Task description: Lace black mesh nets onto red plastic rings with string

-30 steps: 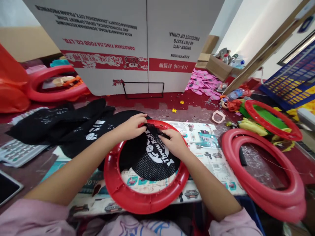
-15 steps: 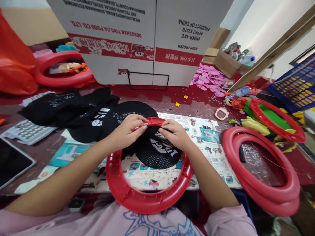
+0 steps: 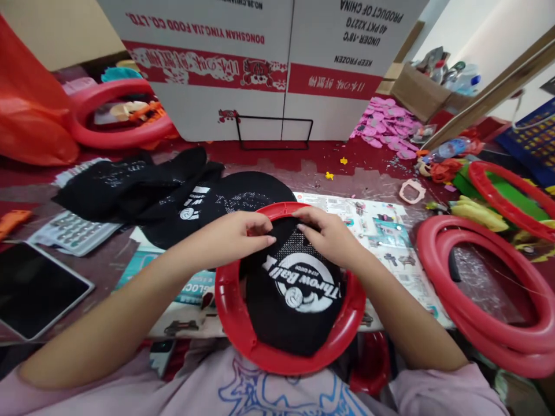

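Note:
A red plastic ring [image 3: 232, 323], its ribbed inner side facing up, leans over the near table edge toward my shirt. Inside its opening hangs a black mesh cloth [image 3: 277, 323] with white "Throw Ball" print, its upper edge gathered at the far rim. My left hand [image 3: 249, 231] is closed over the far rim left of centre, thumb along the cloth's edge. Close beside it, my right hand [image 3: 323, 234] pinches the cloth against the same rim. The fingertips partly hide what they grip. Further black printed cloths [image 3: 173, 185] lie beyond and left of the ring.
Red rings [image 3: 433, 283] are stacked at right. A white carton [image 3: 208, 110] stands at the back behind a black wire frame [image 3: 240, 132]. Pink pieces [image 3: 385, 124] are heaped behind right. A tablet [image 3: 39, 289] and a calculator-like keypad [image 3: 78, 234] lie at left.
The black cloth's print has swung down toward me and now spreads across the ring's opening. Both hands stay at the far rim. The whole view has shifted slightly.

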Demonstrator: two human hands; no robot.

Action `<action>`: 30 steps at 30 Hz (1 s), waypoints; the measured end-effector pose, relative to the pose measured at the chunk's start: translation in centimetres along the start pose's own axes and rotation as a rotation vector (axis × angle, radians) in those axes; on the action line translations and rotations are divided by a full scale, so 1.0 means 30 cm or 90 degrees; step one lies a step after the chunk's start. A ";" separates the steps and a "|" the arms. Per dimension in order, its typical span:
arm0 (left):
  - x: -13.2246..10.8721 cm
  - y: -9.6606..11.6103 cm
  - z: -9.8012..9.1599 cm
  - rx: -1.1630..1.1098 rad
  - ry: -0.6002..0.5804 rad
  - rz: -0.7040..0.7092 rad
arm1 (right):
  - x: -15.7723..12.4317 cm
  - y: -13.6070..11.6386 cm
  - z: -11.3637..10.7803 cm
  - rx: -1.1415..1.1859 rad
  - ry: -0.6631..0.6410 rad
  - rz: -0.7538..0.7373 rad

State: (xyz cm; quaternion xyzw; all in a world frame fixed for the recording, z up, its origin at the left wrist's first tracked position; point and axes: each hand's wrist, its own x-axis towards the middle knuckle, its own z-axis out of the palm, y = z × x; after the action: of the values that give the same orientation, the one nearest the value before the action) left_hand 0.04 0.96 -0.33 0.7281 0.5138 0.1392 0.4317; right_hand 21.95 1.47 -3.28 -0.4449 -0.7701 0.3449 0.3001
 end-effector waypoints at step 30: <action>0.135 -0.207 0.035 -0.015 0.114 0.057 | 0.049 0.095 0.085 -0.094 0.042 -0.327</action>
State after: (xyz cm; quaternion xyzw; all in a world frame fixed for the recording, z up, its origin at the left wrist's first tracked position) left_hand -1.44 4.58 -6.73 0.7298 0.5158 0.2288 0.3861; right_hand 20.73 3.15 -6.83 -0.2662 -0.8708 0.1857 0.3692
